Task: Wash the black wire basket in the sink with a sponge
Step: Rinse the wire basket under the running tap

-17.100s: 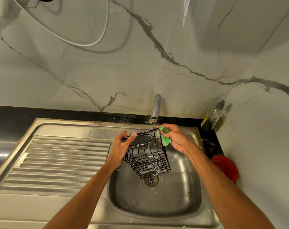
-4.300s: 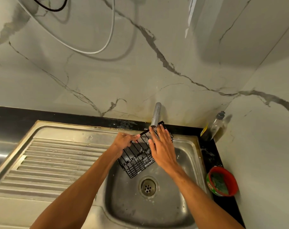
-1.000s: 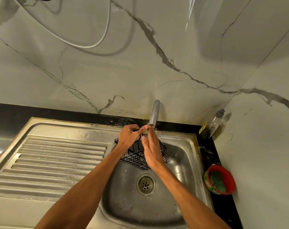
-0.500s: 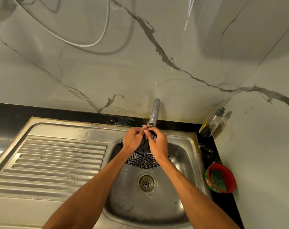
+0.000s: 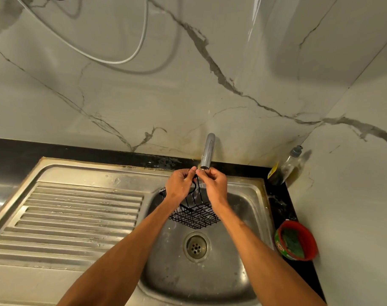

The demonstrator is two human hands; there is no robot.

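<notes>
The black wire basket [image 5: 194, 214] is held over the bowl of the stainless steel sink [image 5: 252, 195], directly beneath the grey metal tap spout [image 5: 208, 151]. Its mesh floor hangs clear above the round drain [image 5: 196, 246]. Its top wire is gripped at the spout's mouth by both hands. The fingers of the left hand [image 5: 179, 184] are curled round it, and those of the right hand [image 5: 213, 184] are pinched on it just beside. The green sponge [image 5: 292, 240] lies in the round red tub [image 5: 310, 246] on the black surface [image 5: 283, 208] to the right, well apart from the hands.

The step in hand is judged to be rinsing rather than scrubbing. A thin stream seems to fall, though this cannot be told for certain. For the next move, the basket needs to be turned under the spout so that every side is reached, with the wet wire gripped firmly.
</notes>
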